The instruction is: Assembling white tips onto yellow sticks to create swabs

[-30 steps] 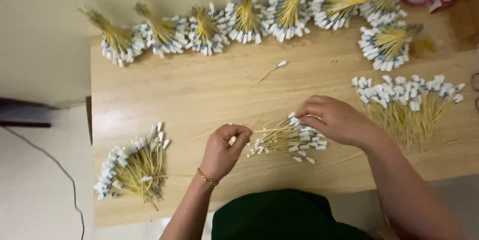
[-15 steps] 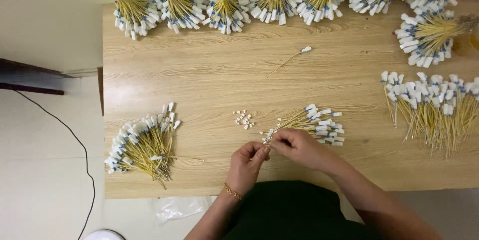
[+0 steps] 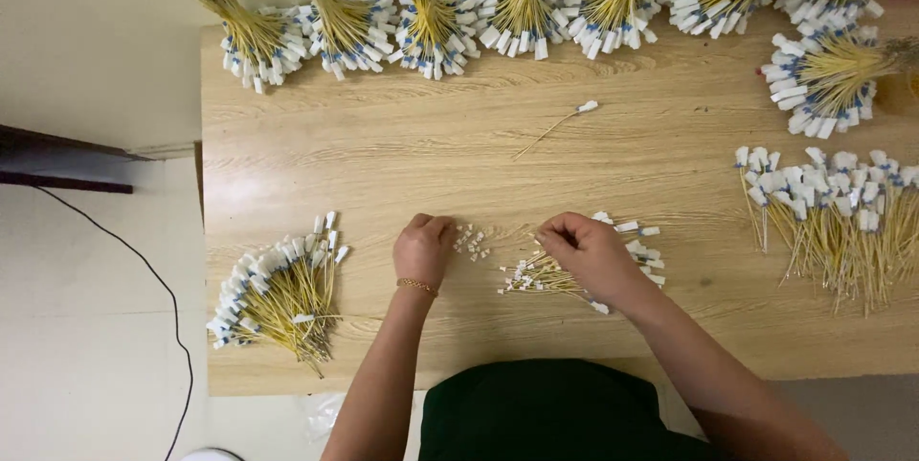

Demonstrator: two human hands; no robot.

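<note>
A pale wooden counter is seen from above, and on it yellow wires with white tags are kept in sorted groups. Along the far edge a row of tied bundles is laid, tags fanned outward, apparently so that each stays apart from its neighbour. At the right edge a loose spread of wires is laid flat with the tags in a line. Near the front left corner a curved fan of wires is set well apart from the hands. Close to the front edge, a small heap of wires is covered and held by the right hand, whose fingers are curled onto it. Just beside it, a cluster of tiny white pieces is kept within easy reach; the left hand is clenched, fingertips just beside them. A single wire is left alone mid-counter.
</note>
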